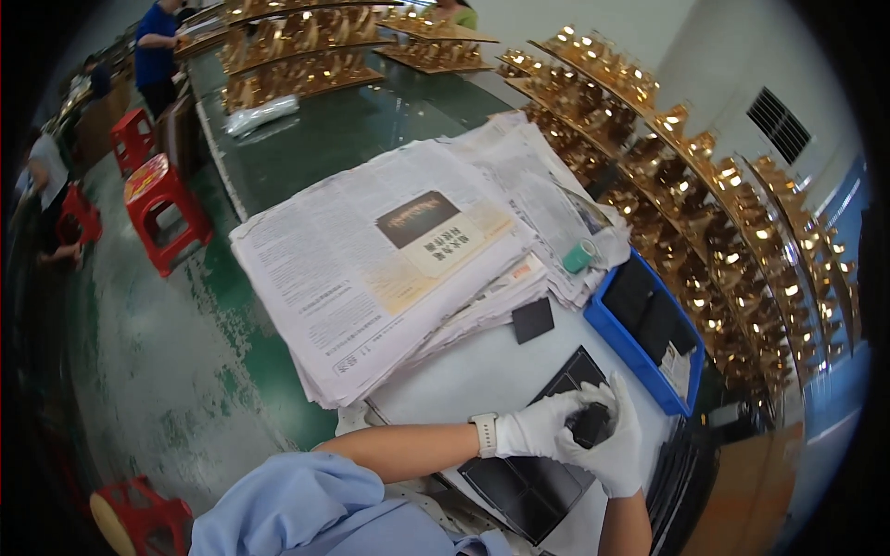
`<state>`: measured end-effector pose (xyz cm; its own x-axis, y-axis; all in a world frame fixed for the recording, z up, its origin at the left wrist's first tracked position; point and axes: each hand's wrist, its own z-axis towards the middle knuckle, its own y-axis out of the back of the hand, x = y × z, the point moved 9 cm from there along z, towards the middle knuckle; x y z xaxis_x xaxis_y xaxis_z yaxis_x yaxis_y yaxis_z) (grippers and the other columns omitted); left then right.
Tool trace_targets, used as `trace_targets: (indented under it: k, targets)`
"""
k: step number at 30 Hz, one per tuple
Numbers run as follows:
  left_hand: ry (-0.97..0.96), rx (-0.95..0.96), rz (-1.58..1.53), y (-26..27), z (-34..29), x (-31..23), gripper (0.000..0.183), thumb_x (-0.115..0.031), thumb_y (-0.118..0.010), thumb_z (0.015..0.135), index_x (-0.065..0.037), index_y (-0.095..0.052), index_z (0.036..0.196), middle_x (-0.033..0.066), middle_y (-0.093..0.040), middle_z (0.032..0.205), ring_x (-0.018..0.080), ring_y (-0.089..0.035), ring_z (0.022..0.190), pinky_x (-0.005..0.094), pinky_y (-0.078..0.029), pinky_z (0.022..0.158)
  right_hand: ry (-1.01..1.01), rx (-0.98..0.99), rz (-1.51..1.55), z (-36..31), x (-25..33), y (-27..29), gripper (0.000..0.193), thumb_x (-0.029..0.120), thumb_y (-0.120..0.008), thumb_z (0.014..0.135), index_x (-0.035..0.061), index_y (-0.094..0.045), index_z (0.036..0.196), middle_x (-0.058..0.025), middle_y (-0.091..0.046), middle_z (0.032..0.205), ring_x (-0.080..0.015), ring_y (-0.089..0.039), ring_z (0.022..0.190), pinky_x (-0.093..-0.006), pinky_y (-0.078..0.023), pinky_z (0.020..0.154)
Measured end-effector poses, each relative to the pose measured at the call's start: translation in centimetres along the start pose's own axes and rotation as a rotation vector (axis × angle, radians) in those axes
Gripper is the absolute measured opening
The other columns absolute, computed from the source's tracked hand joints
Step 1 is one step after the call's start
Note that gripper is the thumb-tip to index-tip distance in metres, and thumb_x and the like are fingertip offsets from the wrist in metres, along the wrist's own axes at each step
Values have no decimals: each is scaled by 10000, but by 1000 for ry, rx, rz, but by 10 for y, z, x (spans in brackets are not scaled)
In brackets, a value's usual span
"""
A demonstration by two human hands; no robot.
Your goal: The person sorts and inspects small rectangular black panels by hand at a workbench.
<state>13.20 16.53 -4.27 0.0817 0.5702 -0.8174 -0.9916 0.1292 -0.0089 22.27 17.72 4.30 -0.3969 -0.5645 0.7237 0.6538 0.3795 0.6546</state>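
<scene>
Both my hands wear white gloves and meet over the right part of the table. My left hand (542, 428) and my right hand (619, 447) are closed round a small dark piece (591, 424), gripped between the fingertips; its exact kind cannot be made out. Beneath them lies a black sheet (524, 486) marked off into squares, partly covered by my gloves and wrist. A loose black square (533, 320) rests on the table beyond my hands. To the right stands a blue plastic bin (607, 310) with black pieces (640, 292) inside.
A thick newspaper stack (343, 250) covers the table's left part, with a green roll (579, 257) near its right edge. Racks of shiny gold items (686, 185) rise at the right. Red stools (167, 208) stand on the floor leftward. Other people (156, 56) are farther back.
</scene>
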Motion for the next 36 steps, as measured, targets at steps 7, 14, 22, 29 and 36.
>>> trace_targets:
  k: [7,14,22,29,36]
  targets:
    - [614,171,-1347,-12,-2,-2,917,-650,-698,1020,-116,-354,1682,68,-561,1486,190,-566,1356,456,-494,1124,-9,-43,-77,24,30,19,1185,75,-939,750,1,-260,1718,-162,-762,1222,-277,-780,1058,-416,-614,1004]
    - [832,-242,-1284,7,-9,26,951,-886,-429,992,-168,-480,1614,104,-602,1524,230,-600,1404,426,-546,1129,74,345,-689,67,47,-43,1261,412,-981,676,-84,-330,1635,-239,-713,887,-449,-735,812,-523,-592,755]
    - [712,-349,-1393,31,8,9,1118,-1012,-576,794,-130,-582,1481,159,-664,1361,323,-686,1253,475,-635,971,371,43,-518,64,69,-21,1453,462,-1064,562,-30,-299,1695,-230,-749,1264,-375,-743,1105,-474,-589,971]
    - [596,13,-1624,16,18,5,1397,-1163,-456,618,-65,-569,1474,211,-673,1283,385,-718,1080,492,-615,872,201,-85,-185,36,19,15,1480,270,-1080,562,42,-226,1749,-168,-746,1335,-342,-686,1345,-452,-543,1137]
    - [605,-25,-1651,15,16,14,1502,-1198,-396,567,-30,-549,1499,223,-675,1286,391,-723,1128,501,-621,974,304,-90,-266,41,32,13,1434,271,-1059,585,19,-244,1737,-155,-764,1290,-366,-713,1270,-480,-536,1127]
